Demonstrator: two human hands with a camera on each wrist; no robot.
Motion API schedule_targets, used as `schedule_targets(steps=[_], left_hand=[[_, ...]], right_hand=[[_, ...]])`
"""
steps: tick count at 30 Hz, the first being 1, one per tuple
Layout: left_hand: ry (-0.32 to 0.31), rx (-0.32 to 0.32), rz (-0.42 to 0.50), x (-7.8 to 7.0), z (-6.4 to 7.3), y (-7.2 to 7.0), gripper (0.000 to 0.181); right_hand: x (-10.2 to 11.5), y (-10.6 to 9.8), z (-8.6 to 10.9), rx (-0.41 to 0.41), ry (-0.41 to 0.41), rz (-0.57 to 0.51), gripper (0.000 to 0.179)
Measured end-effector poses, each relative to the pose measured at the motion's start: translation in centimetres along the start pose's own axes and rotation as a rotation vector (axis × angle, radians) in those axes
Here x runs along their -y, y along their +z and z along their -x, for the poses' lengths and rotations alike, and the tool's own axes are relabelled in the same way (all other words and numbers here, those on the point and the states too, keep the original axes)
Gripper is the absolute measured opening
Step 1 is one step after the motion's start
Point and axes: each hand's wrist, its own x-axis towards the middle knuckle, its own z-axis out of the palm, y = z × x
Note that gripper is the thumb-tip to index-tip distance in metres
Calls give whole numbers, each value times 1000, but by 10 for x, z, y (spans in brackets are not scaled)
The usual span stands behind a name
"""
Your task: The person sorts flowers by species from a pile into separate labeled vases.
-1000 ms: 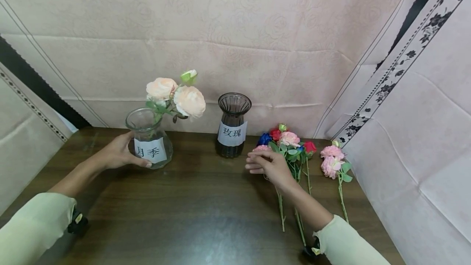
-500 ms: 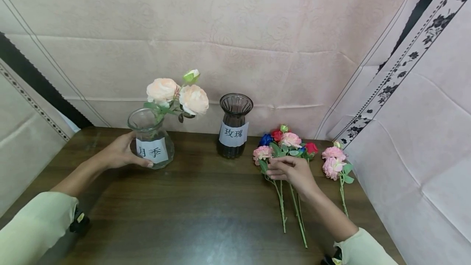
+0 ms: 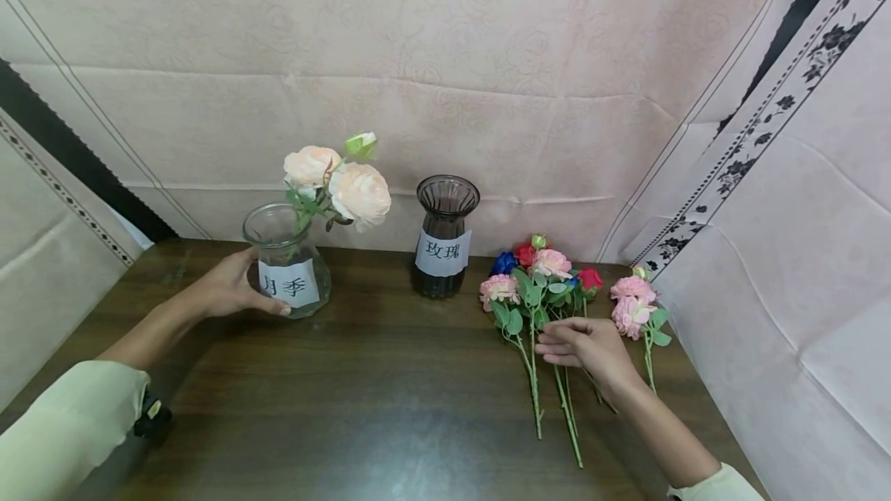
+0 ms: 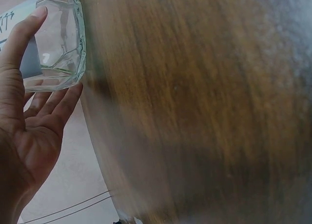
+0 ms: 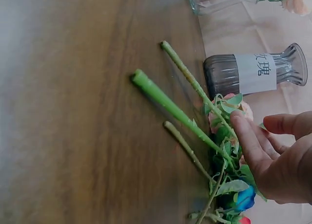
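Observation:
My left hand (image 3: pixel 226 287) holds the clear glass vase (image 3: pixel 321 281) low down, thumb across its labelled front and fingers behind. In the left wrist view the thumb (image 4: pixel 29 31) lies over the paper label and the fingertips show past the glass base. Peach flowers (image 3: pixel 360 193) with a green bud lean out of this vase to the right. Over the stems of the flower pile (image 3: pixel 550 288), my right hand (image 3: pixel 592 350) has its fingers extended and nothing in them. Pink, red and blue blooms lie in that pile, their green stems (image 5: pixel 170 107) pointing toward me.
A dark grey glass vase (image 3: pixel 442 253) with a white label stands upright at the table's back, between the clear vase and the pile. Another pink flower stem (image 3: pixel 632 314) lies at the right edge of the table (image 3: pixel 362 400). Pale patterned cloth (image 3: pixel 445 37) hangs behind.
My right hand has moved right and toward me, from beside the pink bloom to over the stems. The left hand stays on the clear vase; its flowers sway slightly.

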Motion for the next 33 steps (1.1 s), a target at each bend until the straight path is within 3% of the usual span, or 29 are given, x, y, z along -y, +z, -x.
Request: schedule_targets(steps=[10, 24, 33], left_hand=[[-8, 5, 6, 0, 0, 0, 107], [-6, 5, 4, -2, 0, -1, 108], [-10, 3, -2, -1, 0, 0, 107]], right_hand=[[-9, -6, 9, 17, 61, 52, 38], [-12, 4, 14, 151, 137, 149, 39], [-13, 12, 14, 178, 139, 100, 52]])
